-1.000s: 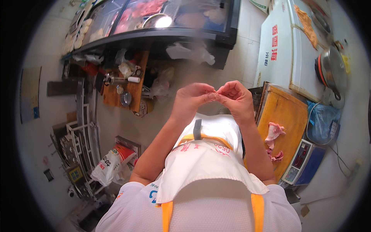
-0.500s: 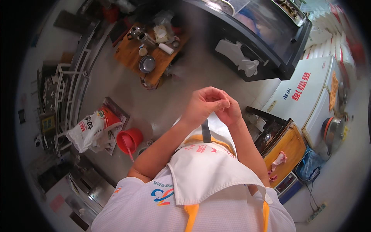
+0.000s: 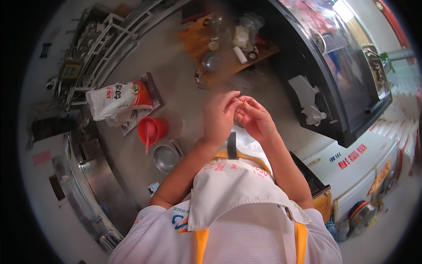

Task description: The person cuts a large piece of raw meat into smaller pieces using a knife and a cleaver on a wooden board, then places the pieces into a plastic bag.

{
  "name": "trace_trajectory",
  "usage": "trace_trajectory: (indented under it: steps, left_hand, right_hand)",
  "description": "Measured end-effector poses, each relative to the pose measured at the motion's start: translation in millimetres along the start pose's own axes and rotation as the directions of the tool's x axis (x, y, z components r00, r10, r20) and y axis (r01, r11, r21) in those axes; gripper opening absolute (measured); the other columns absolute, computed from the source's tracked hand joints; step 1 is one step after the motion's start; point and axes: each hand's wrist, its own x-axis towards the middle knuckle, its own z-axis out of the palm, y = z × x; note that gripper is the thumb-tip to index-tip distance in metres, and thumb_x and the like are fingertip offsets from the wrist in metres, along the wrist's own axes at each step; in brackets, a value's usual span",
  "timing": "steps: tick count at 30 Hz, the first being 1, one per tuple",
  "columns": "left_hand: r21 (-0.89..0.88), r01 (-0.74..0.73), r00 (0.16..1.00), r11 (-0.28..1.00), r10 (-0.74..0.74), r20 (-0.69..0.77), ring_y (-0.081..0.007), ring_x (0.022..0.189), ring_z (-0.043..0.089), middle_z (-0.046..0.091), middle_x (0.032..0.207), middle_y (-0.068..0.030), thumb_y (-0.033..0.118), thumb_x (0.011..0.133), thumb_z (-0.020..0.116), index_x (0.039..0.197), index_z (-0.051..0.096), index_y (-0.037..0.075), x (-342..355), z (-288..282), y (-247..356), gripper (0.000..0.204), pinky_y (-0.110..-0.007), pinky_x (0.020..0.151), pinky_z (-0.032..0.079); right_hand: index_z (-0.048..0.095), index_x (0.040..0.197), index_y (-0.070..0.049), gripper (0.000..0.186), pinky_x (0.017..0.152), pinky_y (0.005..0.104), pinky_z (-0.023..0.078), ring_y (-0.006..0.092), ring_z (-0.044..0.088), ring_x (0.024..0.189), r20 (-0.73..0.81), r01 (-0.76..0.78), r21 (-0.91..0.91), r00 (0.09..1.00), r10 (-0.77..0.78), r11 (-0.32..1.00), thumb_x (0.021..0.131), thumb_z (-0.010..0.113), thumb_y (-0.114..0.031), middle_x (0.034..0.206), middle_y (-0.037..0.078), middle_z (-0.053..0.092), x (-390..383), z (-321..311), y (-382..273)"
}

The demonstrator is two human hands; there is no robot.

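Near the middle of the view my left hand [image 3: 220, 115] and my right hand [image 3: 255, 118] meet at the fingertips in front of my white apron [image 3: 233, 185]. The left fingers are bent and pressed close around the right fingertips, and the right fingers are curled. Whatever is between the fingers, if anything, is too small or hidden to make out.
A wooden table [image 3: 189, 35] with bowls stands ahead. A black display case [image 3: 334, 110] and white freezer [image 3: 358, 154] are at the right, a pan [image 3: 360, 215] below. At left are sacks [image 3: 114, 100], a red bucket [image 3: 158, 132], a metal bowl [image 3: 166, 158] and racks [image 3: 96, 57].
The view has turned so the room has swung round, with the display case moving to the right and the bucket into clearer view. My hands stay together, their fingers shifting against each other.
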Motion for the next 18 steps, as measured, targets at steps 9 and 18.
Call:
trace_trajectory:
  steps: [9, 18]
  left_hand:
    - [-0.314, 0.312, 0.922, 0.897, -0.365, -0.126, -0.0149, 0.097, 0.073, 0.075, 0.109, -0.0084, -0.002, 0.1, 0.063, 0.118, 0.069, -0.001, -21, -75, -50, 0.019, -0.03, 0.084, 0.06]
    - [-0.475, 0.568, 0.76, 0.673, -0.65, -0.011, -0.0115, 0.094, 0.069, 0.073, 0.107, -0.0062, 0.007, 0.104, 0.063, 0.116, 0.07, 0.0, -45, -213, -201, 0.016, -0.027, 0.083, 0.057]
  right_hand:
    - [0.066, 0.117, 0.001, 0.017, 0.09, 0.0312, 0.054, 0.021, 0.066, 0.1, -0.074, -0.152, -0.12, 0.987, 0.144, 0.981, 0.101, 0.067, -0.005, 0.108, 0.009, 0.067, 49, 16, 28]
    - [0.063, 0.102, 0.001, 0.009, 0.08, 0.0305, 0.053, 0.0198, 0.065, 0.089, -0.308, -0.254, -0.247, 0.936, 0.173, 0.935, 0.099, 0.055, -0.001, 0.097, 0.009, 0.065, 147, 1, 124]
